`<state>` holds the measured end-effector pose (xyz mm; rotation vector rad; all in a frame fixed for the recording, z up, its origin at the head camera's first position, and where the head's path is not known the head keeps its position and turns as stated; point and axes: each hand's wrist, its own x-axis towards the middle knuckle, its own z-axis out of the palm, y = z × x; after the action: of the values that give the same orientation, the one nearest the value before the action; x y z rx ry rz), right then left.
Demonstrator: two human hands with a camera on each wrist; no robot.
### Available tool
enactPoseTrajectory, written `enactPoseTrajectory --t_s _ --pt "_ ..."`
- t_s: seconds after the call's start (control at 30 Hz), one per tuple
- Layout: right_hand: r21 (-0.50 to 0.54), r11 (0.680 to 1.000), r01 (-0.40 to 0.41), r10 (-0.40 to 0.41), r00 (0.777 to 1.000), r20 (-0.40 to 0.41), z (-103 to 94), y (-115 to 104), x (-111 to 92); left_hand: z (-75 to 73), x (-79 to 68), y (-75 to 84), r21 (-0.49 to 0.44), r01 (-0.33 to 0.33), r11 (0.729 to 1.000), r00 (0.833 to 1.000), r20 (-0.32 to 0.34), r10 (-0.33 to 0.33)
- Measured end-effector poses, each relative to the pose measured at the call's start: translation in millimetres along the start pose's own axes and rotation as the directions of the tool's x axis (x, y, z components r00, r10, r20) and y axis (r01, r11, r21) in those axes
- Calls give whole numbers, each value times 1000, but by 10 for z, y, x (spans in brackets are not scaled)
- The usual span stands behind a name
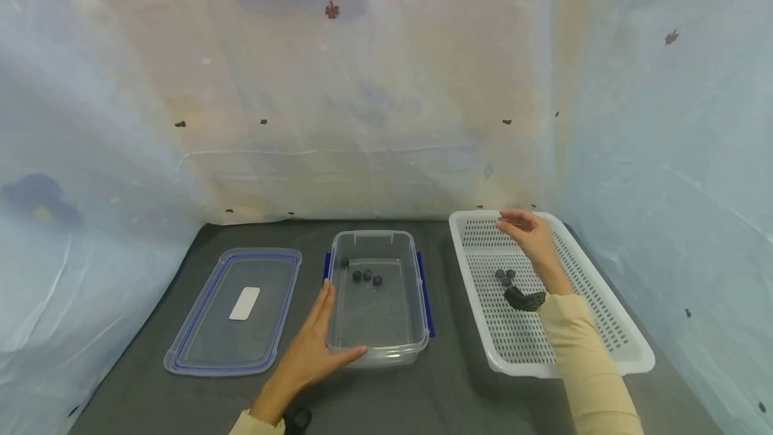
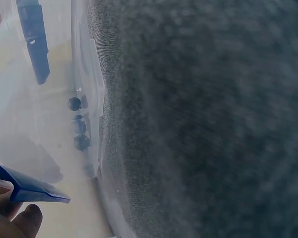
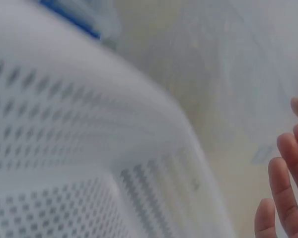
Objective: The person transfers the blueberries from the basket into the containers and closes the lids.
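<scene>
A clear plastic box [image 1: 379, 327] with blue side latches holds several small dark balls [image 1: 367, 275]. My left hand [image 1: 311, 348] rests against its left side, fingers straight and thumb reaching across the front corner. In the left wrist view, fingertips [image 2: 31, 218] touch the blue latch [image 2: 37, 191]. My right hand [image 1: 531, 237] is raised over the far part of a white perforated basket [image 1: 471, 307]. Its fingers [image 3: 286, 191] are loosely extended, with nothing seen between them. Three dark balls [image 1: 506, 277] lie in the basket, nearer than the hand.
A clear lid [image 1: 274, 307] with a blue seal and a white label [image 1: 244, 303] lies flat left of the box. Dark grey cloth [image 1: 443, 381] covers the table. Pale patterned sheeting [image 1: 374, 119] rises behind and on both sides.
</scene>
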<state>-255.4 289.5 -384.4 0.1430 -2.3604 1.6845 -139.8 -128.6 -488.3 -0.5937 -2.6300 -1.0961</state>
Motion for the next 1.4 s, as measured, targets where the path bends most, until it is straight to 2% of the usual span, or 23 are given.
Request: enactPoseTrajectory --t_s 0.2,0.5,0.6,0.8,0.97,1.1,1.4 --pt "-84 993 -81 80 997 -16 -168 301 11 -12 21 -6 -5 10 1000 1000 9 -10" --pt "-111 973 -204 211 976 52 -345 747 -14 -20 2 -15 -31 27 999 999 32 -26" --pt "-158 958 -240 253 965 69 -373 836 -23 -20 7 -16 -33 24 999 999 31 -23" --pt "-296 920 -256 303 945 125 -401 974 -90 -18 6 -17 -40 25 999 999 26 -24" --pt "-334 899 -282 343 929 141 -387 1100 -126 -12 -3 -17 -36 32 999 999 32 -31" --pt "-362 892 -273 343 928 144 -375 1165 -111 -14 -1 -11 -36 42 998 998 40 -40" --pt "-472 868 -154 280 937 210 -356 1139 -74 -20 1 -8 -31 59 998 997 49 -58"
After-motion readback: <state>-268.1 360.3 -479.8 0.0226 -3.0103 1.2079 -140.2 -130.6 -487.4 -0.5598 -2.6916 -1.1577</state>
